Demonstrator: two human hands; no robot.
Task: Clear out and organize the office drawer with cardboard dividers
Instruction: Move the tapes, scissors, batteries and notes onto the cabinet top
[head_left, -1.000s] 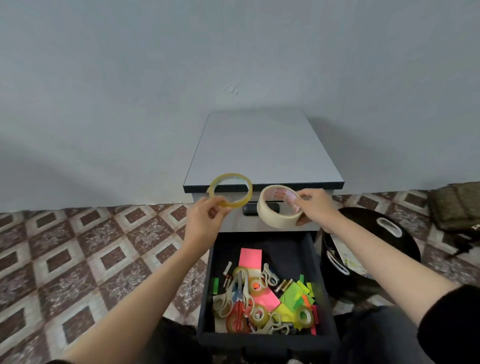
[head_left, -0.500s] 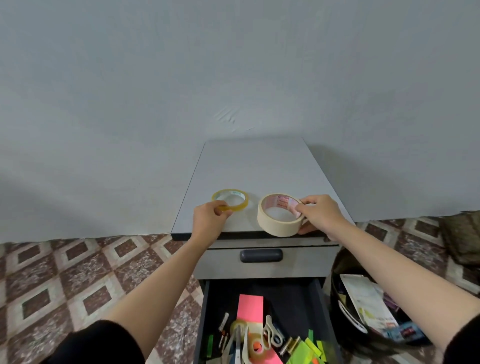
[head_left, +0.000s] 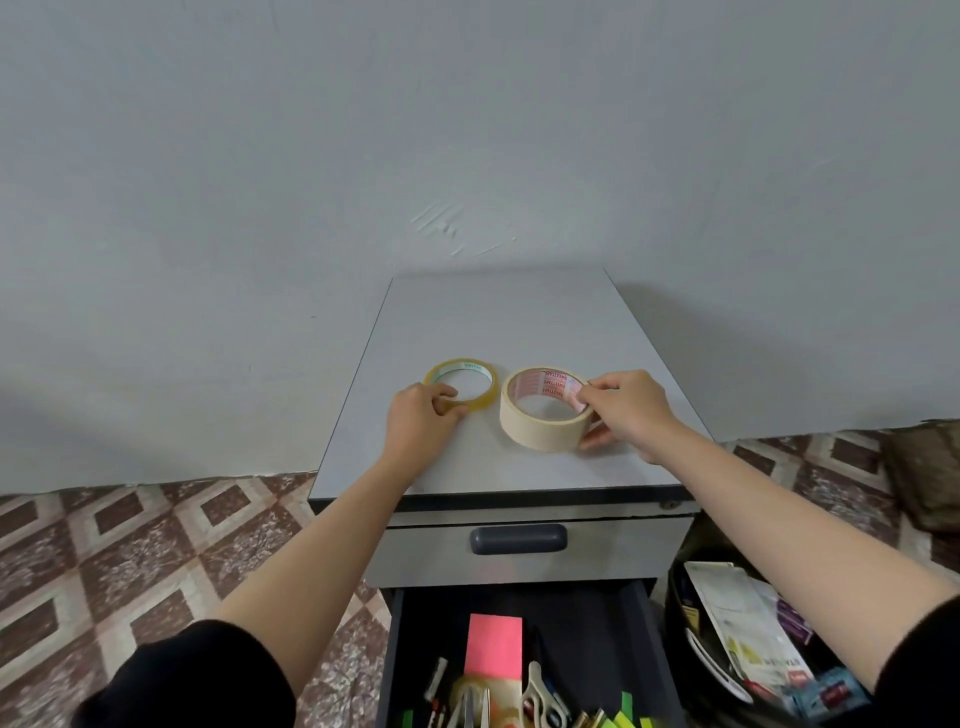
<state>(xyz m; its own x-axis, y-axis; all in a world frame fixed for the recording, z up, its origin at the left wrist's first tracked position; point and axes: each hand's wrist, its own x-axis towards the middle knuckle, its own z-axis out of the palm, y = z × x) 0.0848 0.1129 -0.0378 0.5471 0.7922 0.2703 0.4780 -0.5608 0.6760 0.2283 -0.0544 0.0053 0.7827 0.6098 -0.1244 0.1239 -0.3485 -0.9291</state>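
Two tape rolls lie flat on the grey cabinet top (head_left: 519, 322). My left hand (head_left: 418, 423) pinches the near rim of the thin yellow clear-tape roll (head_left: 467, 370). My right hand (head_left: 623, 410) grips the right side of the wide beige masking-tape roll (head_left: 535, 431), thumb outside and fingers over its rim. Below, the open dark drawer (head_left: 587, 623) holds a pink sticky-note pad (head_left: 494, 644), scissors (head_left: 543, 696), markers and green and yellow notes; its lower part is cut off by the frame.
The closed upper drawer with a dark handle (head_left: 518, 539) sits above the open one. A black bag (head_left: 753, 660) full of papers stands on the tiled floor at the right. A grey wall rises behind the cabinet.
Both hands carried the tape rolls up from in front of the cabinet and set them down on its top, then slid them farther back. The view tilted up, away from the drawer.
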